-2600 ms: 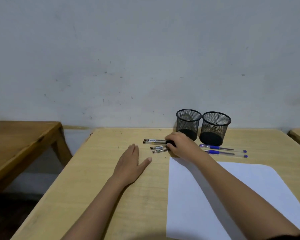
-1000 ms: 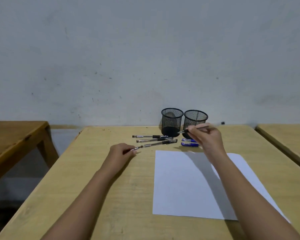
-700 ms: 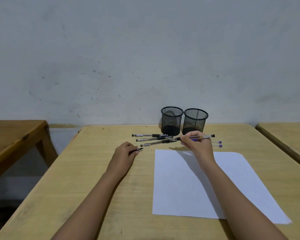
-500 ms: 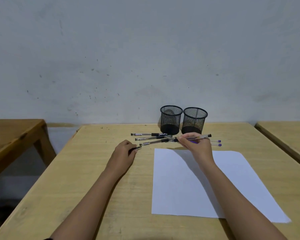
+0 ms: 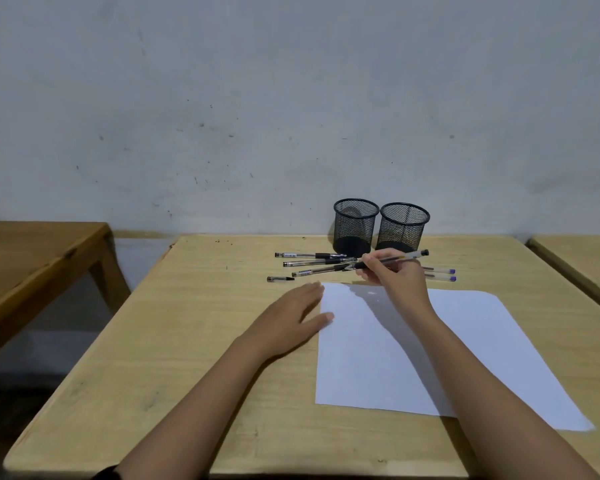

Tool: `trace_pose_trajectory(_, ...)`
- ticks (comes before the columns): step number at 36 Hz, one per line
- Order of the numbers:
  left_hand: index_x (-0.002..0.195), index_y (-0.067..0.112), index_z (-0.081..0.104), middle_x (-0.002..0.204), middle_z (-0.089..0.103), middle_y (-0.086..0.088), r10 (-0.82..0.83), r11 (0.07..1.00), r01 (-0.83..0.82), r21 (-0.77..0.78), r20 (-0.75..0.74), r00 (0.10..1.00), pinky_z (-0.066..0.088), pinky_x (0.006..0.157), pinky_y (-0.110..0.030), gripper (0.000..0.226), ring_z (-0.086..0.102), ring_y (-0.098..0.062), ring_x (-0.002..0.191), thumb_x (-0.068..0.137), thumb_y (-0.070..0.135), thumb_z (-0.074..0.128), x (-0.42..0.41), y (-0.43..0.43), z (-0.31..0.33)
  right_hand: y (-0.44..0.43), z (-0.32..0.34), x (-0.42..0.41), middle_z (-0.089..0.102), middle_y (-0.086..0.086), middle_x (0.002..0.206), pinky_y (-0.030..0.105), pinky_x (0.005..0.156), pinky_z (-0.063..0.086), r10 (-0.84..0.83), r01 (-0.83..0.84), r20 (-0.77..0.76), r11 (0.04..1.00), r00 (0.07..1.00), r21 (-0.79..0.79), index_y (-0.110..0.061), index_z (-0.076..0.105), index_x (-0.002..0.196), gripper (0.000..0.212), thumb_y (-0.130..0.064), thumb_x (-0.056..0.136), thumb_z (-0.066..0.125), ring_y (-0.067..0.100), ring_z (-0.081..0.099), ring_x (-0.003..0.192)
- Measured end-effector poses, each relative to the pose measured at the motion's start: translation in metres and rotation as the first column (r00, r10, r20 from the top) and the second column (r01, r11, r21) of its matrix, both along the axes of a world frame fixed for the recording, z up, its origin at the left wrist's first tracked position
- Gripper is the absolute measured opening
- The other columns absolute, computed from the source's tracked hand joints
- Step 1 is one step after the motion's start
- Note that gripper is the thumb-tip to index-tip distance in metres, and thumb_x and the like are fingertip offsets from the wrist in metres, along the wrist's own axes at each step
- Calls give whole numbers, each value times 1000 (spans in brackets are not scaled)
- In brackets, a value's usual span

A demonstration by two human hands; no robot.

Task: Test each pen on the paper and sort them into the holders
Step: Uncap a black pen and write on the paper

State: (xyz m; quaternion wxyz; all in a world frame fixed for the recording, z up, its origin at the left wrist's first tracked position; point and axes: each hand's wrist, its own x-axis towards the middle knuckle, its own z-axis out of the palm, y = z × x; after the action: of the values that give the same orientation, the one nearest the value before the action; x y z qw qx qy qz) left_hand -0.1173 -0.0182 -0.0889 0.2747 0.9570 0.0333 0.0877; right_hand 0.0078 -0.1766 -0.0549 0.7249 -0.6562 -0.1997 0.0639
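My right hand (image 5: 394,277) grips an uncapped black pen (image 5: 400,258), held nearly level just above the far edge of the white paper (image 5: 430,358). My left hand (image 5: 293,315) lies flat and open at the paper's left edge, thumb touching it. The pen's black cap (image 5: 280,279) lies on the table beyond my left hand. Three black pens (image 5: 314,263) lie side by side in front of the left mesh holder (image 5: 355,223). The right mesh holder (image 5: 402,226) stands beside it. Two blue-capped pens (image 5: 442,274) poke out from behind my right hand.
The light wooden table (image 5: 187,341) stands against a grey wall. A darker wooden table (image 5: 32,258) is across a gap on the left. Another table's edge (image 5: 582,261) shows at the right.
My left hand pulled the cap off the pen, set it down on the table and moved right to lie flat at the paper's edge. My right hand kept the pen.
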Motion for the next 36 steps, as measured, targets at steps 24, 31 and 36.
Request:
trace_pose_trajectory(24, 149, 20, -2, 158, -9, 6, 93, 970, -43, 240, -198, 976, -6, 118, -29, 67, -11, -7, 144, 95, 56, 18, -6, -23, -13, 56, -21, -4, 45, 11, 55, 23, 51, 47, -2, -8, -87, 994, 996, -112, -7, 44, 63, 31, 10, 72, 68, 8, 50, 41)
trace_pose_trajectory(31, 149, 20, -3, 158, -10, 5, 99, 964, -45, 262, -194, 976, -7, 118, -29, 67, -12, -7, 144, 96, 55, 16, -5, -23, -11, 64, -16, -10, 24, 8, 56, 12, 39, 30, 2, -14, -89, 991, 996, -137, -12, 32, 59, 39, 18, 68, 54, 2, 29, 37)
trace_pose_trajectory(36, 148, 20, -5, 158, -12, 5, 106, 963, -48, 266, -208, 972, -8, 118, -29, 66, -13, -8, 144, 96, 55, 15, -7, -23, -9, 68, -18, -9, 23, 5, 54, 14, 40, 26, 6, -11, -30, 988, 1000, -151, -13, 27, 54, 42, 19, 63, 53, 3, 24, 40)
